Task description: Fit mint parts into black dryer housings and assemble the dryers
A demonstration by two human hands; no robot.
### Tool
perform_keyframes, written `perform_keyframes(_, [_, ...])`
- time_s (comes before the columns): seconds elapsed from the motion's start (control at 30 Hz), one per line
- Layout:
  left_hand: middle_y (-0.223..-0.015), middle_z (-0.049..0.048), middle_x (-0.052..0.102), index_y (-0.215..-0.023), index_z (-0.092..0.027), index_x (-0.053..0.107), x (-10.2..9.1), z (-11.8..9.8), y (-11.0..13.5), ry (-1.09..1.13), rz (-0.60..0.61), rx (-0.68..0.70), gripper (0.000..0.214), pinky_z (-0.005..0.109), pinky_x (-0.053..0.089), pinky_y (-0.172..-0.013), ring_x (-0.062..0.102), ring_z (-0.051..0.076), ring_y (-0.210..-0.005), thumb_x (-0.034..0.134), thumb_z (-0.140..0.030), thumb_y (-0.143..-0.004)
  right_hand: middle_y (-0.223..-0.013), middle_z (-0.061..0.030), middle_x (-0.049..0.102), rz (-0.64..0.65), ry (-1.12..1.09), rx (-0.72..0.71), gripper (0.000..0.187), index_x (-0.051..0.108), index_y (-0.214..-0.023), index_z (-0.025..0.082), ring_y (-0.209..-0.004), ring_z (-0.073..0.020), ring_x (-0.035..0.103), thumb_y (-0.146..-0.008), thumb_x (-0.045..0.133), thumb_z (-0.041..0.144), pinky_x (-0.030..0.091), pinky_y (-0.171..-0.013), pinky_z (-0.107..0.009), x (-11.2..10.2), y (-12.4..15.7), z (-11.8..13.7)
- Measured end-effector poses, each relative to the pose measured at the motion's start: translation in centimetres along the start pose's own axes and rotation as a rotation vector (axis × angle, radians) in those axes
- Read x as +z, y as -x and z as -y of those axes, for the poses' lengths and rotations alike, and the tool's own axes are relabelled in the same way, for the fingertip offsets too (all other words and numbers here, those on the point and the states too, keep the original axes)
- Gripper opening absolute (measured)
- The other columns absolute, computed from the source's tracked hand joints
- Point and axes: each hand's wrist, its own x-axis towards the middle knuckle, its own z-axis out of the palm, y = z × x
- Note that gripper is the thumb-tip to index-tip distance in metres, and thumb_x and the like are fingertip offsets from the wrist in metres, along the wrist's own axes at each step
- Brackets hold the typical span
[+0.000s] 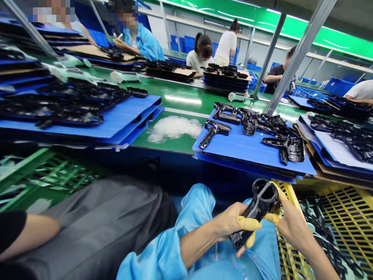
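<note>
A black moulded plastic housing [260,206] sits tilted between the person's two hands, just above the lap, with its hollow open end facing up and its narrower stem pointing down. The left hand [233,221] reaches in from a light blue sleeve [151,258] and wraps the stem side, its fingers curled closed around the plastic. The right hand [291,223], on a bare forearm, grips the open end from the far side. Four yellow finger cots [253,223] show across the two hands, pressed against the housing. That makes one housing held in two hands. Ahead, one blue corrugated board [250,155] rests on the green workbench [177,97] and carries at least five similar black parts, which overlap too much for an exact count. One heap of clear plastic film [174,129] lies just left of that board. To the right, a yellow plastic crate [349,221] holds more parts in a tangle, and at the left sits a co-worker's grey-trousered leg [96,221].
</note>
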Motion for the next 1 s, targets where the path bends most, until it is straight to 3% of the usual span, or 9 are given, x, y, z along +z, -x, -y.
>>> perform_keyframes(0.1, [-0.054, 0.0067, 0.066, -0.081, -0.009, 0.066, -0.3, 0.3, 0.3, 0.005, 0.021, -0.032, 0.055, 0.022, 0.045, -0.028, 0.055, 0.016, -0.031, 0.092, -0.052, -0.057, -0.148, -0.0142, 0.055, 0.051, -0.074, -0.020, 0.073, 0.033, -0.157, 0.022, -0.137, -0.0289, 0.053, -0.093, 0.062, 0.039, 0.047, -0.113, -0.047, -1.2, 0.1, 1.0])
perform_keyframes(0.17, [-0.054, 0.0064, 0.066, -0.081, -0.008, 0.068, -0.5, 0.5, 0.5, -0.007, 0.075, -0.081, 0.057, 0.022, 0.046, -0.028, 0.055, 0.015, -0.031, 0.092, -0.053, -0.054, -0.158, -0.0122, 0.043, 0.148, -0.211, -0.060, 0.088, 0.028, -0.160, 0.025, -0.146, -0.0284, 0.043, -0.088, 0.071, 0.048, 0.044, -0.117, -0.044, -2.2, 0.2, 1.7])
perform_keyframes(0.23, [-0.054, 0.0057, 0.065, -0.082, -0.008, 0.070, -0.9, 0.4, 0.7, -0.032, 0.130, -0.117, 0.061, 0.021, 0.044, -0.027, 0.054, 0.014, -0.031, 0.093, -0.056, -0.051, -0.158, -0.0121, 0.044, 0.210, -0.301, -0.054, 0.096, 0.030, -0.160, 0.025, -0.144, -0.0294, 0.045, -0.081, 0.077, 0.053, 0.045, -0.116, -0.042, -2.7, 0.4, 2.2])
perform_keyframes(0.37, [-0.057, 0.0048, 0.066, -0.078, -0.010, 0.067, -1.7, -0.5, 0.6, -0.142, 0.149, -0.125, 0.059, 0.020, 0.045, -0.031, 0.054, 0.013, -0.033, 0.090, -0.059, -0.054, -0.131, -0.0146, 0.066, 0.083, -0.106, 0.007, 0.080, 0.050, -0.145, 0.019, -0.115, -0.0310, 0.066, -0.079, 0.077, 0.055, 0.056, -0.099, -0.044, -1.7, 1.4, 2.1])
perform_keyframes(0.5, [-0.057, 0.0005, 0.064, -0.085, -0.015, 0.063, -2.1, -1.4, 0.4, -0.324, 0.060, -0.094, 0.043, 0.018, 0.040, -0.031, 0.051, 0.010, -0.032, 0.085, -0.044, -0.062, -0.125, -0.0150, 0.069, -0.066, 0.046, -0.083, 0.070, 0.049, -0.143, 0.018, -0.108, -0.0284, 0.070, -0.084, 0.071, 0.049, 0.060, -0.089, -0.040, -0.4, 2.3, 2.1])
perform_keyframes(0.6, [-0.053, 0.0003, 0.060, -0.077, -0.015, 0.062, -2.0, -1.1, 0.5, -0.337, 0.078, -0.059, 0.049, 0.020, 0.032, -0.030, 0.044, 0.009, -0.030, 0.084, -0.056, -0.063, -0.126, -0.0140, 0.070, -0.146, 0.100, -0.171, 0.069, 0.047, -0.142, 0.019, -0.107, -0.0271, 0.072, -0.084, 0.072, 0.049, 0.062, -0.086, -0.037, -0.3, 2.7, 2.8])
perform_keyframes(0.7, [-0.052, 0.0018, 0.058, -0.073, -0.015, 0.063, -1.8, -0.3, 0.8, -0.276, 0.104, -0.050, 0.066, 0.023, 0.027, -0.031, 0.040, 0.008, -0.030, 0.085, -0.074, -0.053, -0.126, -0.0121, 0.070, -0.167, 0.120, -0.226, 0.070, 0.047, -0.142, 0.022, -0.105, -0.0259, 0.072, -0.083, 0.074, 0.048, 0.062, -0.085, -0.034, -0.4, 3.0, 3.3])
perform_keyframes(0.83, [-0.051, 0.0017, 0.058, -0.070, -0.016, 0.063, -1.5, 0.0, 0.8, -0.238, 0.059, -0.049, 0.070, 0.024, 0.023, -0.030, 0.035, 0.007, -0.030, 0.086, -0.078, -0.048, -0.129, -0.0118, 0.069, -0.135, 0.032, -0.234, 0.068, 0.048, -0.144, 0.023, -0.108, -0.0259, 0.071, -0.085, 0.072, 0.048, 0.061, -0.089, -0.035, -0.1, 3.0, 2.7])
perform_keyframes(1.0, [-0.049, 0.0004, 0.056, -0.070, -0.015, 0.061, -2.3, -0.2, 0.3, -0.379, 0.105, -0.078, 0.049, 0.021, 0.028, -0.028, 0.040, 0.008, -0.029, 0.085, -0.057, -0.064, -0.145, -0.0133, 0.057, 0.068, -0.180, -0.014, 0.081, 0.042, -0.151, 0.024, -0.129, -0.0303, 0.059, -0.083, 0.075, 0.053, 0.052, -0.108, -0.046, -0.8, 2.7, 2.6])
